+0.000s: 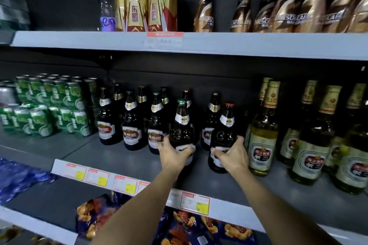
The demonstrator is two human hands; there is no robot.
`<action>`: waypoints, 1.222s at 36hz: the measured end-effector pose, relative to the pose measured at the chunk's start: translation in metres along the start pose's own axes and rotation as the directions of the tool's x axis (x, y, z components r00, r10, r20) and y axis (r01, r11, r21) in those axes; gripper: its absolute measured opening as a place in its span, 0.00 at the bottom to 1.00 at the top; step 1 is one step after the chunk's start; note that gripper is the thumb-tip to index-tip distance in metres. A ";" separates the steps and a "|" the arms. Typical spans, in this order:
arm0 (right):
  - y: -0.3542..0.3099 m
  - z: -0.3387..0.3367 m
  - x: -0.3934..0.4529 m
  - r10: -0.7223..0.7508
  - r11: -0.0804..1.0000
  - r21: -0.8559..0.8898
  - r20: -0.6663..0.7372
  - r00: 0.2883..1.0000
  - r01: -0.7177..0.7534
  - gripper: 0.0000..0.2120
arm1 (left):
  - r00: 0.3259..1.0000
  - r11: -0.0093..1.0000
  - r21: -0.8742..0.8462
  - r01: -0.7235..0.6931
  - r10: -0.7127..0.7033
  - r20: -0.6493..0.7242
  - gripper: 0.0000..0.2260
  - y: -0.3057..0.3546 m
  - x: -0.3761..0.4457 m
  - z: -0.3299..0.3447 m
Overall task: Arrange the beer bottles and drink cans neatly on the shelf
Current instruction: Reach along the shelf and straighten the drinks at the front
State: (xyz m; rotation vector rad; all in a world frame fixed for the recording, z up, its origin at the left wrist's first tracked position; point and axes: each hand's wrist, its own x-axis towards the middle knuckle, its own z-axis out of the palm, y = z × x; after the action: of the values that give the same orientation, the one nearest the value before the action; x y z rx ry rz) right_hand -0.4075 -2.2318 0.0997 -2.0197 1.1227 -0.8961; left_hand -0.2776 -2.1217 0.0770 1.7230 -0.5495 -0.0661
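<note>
My left hand [173, 154] grips the lower body of a dark brown beer bottle with a green cap [181, 125], standing on the grey middle shelf [127, 157]. My right hand [233, 155] grips a second dark bottle with a red cap [225, 125] just to its right. Both bottles stand upright at the front of a group of dark beer bottles [131, 121]. Stacked green drink cans [49, 105] fill the shelf's left end. Pale green beer bottles with gold foil necks [262, 135] stand close to my right hand.
The upper shelf [219, 43] carries gold drink bottles [151, 2] and brown coffee bottles [278, 10]. Price tags [123, 183] line the middle shelf's front edge. Snack bags [179, 225] lie on the shelf below, blue wrapped packs [18, 175] at the left.
</note>
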 end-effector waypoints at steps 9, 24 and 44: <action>0.011 0.010 0.013 -0.052 0.999 -0.010 0.050 0.997 0.053 0.40 | 0.997 0.999 0.032 0.008 -0.010 0.075 0.38 -0.002 0.019 0.003; 0.012 0.015 0.008 0.012 0.999 0.029 0.051 0.999 -0.013 0.44 | 0.976 0.986 0.163 0.045 -0.078 0.203 0.34 0.008 0.039 -0.011; -0.012 0.036 0.010 0.114 0.990 0.086 -0.040 0.993 -0.110 0.41 | 0.975 0.956 0.286 -0.066 0.001 0.222 0.34 0.012 0.051 -0.006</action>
State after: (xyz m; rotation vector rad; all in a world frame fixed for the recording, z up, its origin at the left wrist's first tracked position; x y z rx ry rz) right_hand -0.3692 -2.2284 0.0915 -1.8586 1.1907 -0.9199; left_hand -0.2345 -2.1376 0.1028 2.0075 -0.7832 -0.1592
